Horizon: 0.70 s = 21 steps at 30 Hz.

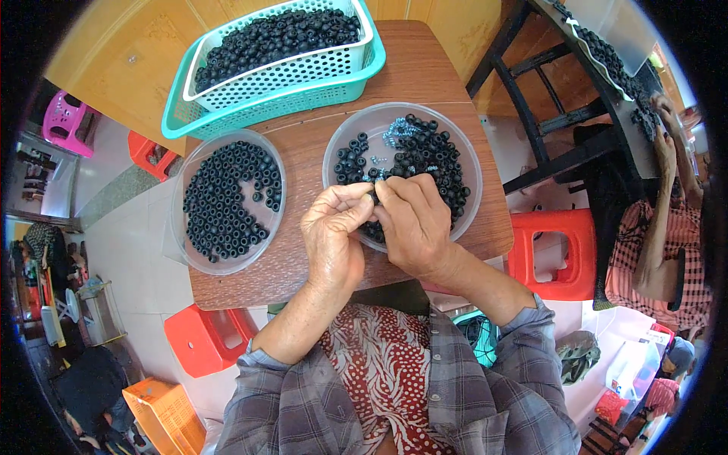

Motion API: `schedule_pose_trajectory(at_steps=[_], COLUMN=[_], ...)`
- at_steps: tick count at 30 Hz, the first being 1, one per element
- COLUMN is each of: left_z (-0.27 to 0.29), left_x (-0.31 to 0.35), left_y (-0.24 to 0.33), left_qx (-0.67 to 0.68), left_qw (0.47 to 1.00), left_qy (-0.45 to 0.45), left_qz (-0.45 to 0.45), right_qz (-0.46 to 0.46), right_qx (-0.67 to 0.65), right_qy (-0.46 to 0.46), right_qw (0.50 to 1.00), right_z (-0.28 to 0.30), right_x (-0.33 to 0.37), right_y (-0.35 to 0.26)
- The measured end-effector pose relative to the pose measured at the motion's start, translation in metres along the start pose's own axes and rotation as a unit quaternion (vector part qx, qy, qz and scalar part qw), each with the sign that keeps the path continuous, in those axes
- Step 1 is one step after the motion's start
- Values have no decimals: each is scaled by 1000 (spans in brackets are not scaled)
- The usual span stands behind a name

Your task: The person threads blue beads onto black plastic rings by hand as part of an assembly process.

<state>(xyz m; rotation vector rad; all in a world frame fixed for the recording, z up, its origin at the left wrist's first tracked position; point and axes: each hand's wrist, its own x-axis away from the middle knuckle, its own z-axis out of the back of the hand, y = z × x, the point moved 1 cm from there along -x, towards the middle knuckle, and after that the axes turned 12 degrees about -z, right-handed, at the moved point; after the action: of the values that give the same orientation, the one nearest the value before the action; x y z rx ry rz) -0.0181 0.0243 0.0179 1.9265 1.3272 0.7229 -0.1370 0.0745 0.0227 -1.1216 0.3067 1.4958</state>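
Observation:
My left hand (335, 231) and my right hand (415, 227) meet over the near edge of the right-hand clear round tray (477, 189). Both are closed in a pinch, fingertips together around a small black holed piece (374, 198) that is mostly hidden. Below them the tray holds black round pieces (444, 163) with holes through them. A small heap of tiny silvery-blue metal parts (400, 131) lies at its far side, with a few more scattered about. To the left, another clear round tray (282, 163) is filled with similar black holed pieces (224, 201).
At the back of the wooden table (307, 144), a white perforated basket (303, 67) full of black pieces sits in a turquoise basket (265, 114). Red stools (557, 284) stand on both sides. A person's hand (665, 144) works at a dark table on the right.

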Motion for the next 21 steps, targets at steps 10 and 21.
schedule_pose_trajectory(at_steps=[10, 21], left_z=[-3, -8], left_x=[1, -14], left_y=[-3, -4], left_qx=[-10, -38], left_qw=[1000, 999], left_qy=[14, -2], left_qz=[14, -6], right_qz=[-13, 15], right_qx=[-5, -6], right_qy=[1, 51], right_qw=[1000, 999], right_z=[1, -13], right_x=[3, -8], right_y=[2, 13])
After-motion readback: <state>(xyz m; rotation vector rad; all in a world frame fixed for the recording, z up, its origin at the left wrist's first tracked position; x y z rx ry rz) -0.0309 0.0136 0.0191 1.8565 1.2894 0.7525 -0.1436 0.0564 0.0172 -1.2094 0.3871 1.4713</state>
